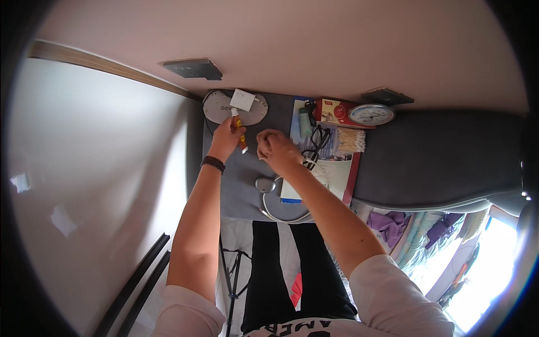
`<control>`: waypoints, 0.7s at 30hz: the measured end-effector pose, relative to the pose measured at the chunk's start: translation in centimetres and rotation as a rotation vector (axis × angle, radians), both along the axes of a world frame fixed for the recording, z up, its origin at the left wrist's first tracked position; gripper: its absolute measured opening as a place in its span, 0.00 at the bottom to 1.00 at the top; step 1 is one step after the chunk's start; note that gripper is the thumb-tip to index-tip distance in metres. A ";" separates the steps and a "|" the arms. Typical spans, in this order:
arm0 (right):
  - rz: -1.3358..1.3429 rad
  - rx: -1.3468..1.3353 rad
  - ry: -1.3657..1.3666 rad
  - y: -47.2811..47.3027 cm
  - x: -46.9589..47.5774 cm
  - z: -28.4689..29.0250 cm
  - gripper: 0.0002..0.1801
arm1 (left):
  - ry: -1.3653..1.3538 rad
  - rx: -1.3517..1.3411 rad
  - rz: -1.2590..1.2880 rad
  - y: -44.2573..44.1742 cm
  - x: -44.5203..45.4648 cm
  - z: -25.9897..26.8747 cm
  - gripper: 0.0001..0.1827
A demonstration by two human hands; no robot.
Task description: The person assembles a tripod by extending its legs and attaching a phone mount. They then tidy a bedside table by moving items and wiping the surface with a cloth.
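My left hand (228,138) is closed around a small orange-yellow tube (240,131) with white ends, held slantwise above the grey table. Beside it on the right, my right hand (276,149) has its fingers curled in; whether it holds anything is hidden. A white charger (242,100) bearing writing rests on a grey pouch-like case (217,110) beyond my left hand. Below my right hand lies a rounded grey case (265,185), close to a looped white cable (269,214). Books (349,181) on the right carry black-framed glasses (321,139), a green tube (305,122) and a pack of cotton swabs (351,140).
A red box (332,111) and a round dial gauge (371,114) stand at the back right near the wall. A dark grey padded surface (433,160) extends to the right. Below the table's near edge, a black tripod (233,278) stands left of my legs.
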State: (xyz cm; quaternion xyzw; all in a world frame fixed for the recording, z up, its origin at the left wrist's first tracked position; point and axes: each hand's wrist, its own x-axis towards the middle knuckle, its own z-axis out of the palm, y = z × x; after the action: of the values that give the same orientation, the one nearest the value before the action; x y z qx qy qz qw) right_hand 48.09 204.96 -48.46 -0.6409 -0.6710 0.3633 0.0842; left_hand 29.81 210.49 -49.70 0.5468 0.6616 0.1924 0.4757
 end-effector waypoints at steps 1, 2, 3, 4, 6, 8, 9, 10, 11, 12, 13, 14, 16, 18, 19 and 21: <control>0.016 -0.014 0.053 0.2 0.7 0.2 0.11 | -0.027 0.013 -0.002 -0.2 0.3 -0.2 0.17; 0.033 -0.028 0.108 0.2 1.3 0.4 0.09 | -0.053 0.027 -0.002 -0.7 0.6 -0.4 0.17; -0.006 -0.012 0.103 0.1 1.6 0.5 0.08 | -0.078 0.042 -0.004 -1.1 1.0 -0.3 0.18; -0.043 0.004 0.104 0.0 1.9 0.5 0.08 | -0.068 0.055 0.026 -1.8 1.0 -0.5 0.18; -0.227 0.084 -0.012 -1.2 1.8 0.5 0.08 | -0.046 0.078 0.089 -3.6 1.0 -0.4 0.18; -0.050 0.292 -0.147 -1.4 2.2 0.6 0.14 | -0.072 -0.005 0.159 -4.6 1.1 -0.1 0.19; -0.012 0.319 -0.178 -1.5 2.0 0.3 0.16 | -0.085 -0.042 0.194 -4.9 1.3 0.7 0.19; 0.020 0.346 -0.211 -1.6 2.1 -0.3 0.19 | 0.018 -0.025 0.088 -5.6 1.7 1.2 0.21; 0.002 0.294 -0.207 -1.8 1.7 -1.7 0.21 | 0.121 -0.008 -0.018 -6.5 2.2 1.9 0.22; -0.011 0.279 -0.205 -1.9 1.2 -1.9 0.23 | 0.230 0.007 -0.117 -7.6 2.6 2.6 0.24; -0.031 0.265 -0.210 -1.9 1.0 -2.0 0.25 | 0.298 0.026 -0.189 -9.0 4.1 4.1 0.26; -0.045 0.284 -0.218 -2.3 0.5 -0.4 0.26 | 0.371 0.037 -0.252 -10.9 5.5 5.5 0.29; -0.003 0.396 -0.319 -3.4 -0.6 0.7 0.27 | 0.471 0.106 -0.377 -13.7 6.3 4.9 0.32; 0.053 0.148 -0.321 -3.9 -1.1 0.6 0.24 | 0.468 0.078 -0.359 -15.1 6.8 3.9 0.29; 0.079 0.020 -0.326 -4.1 -1.2 0.8 0.23 | 0.474 0.056 -0.355 -15.5 6.9 4.0 0.28; 0.014 0.073 -0.182 -4.8 -0.2 1.3 0.19 | 0.367 0.111 -0.271 -16.2 6.1 4.3 0.28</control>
State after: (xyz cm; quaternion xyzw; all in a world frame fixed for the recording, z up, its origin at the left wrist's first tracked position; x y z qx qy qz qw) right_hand 47.85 200.20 -47.19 -0.6631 -0.6931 0.2792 0.0437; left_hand 35.93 194.32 -45.43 0.6818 0.6458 0.0604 0.3381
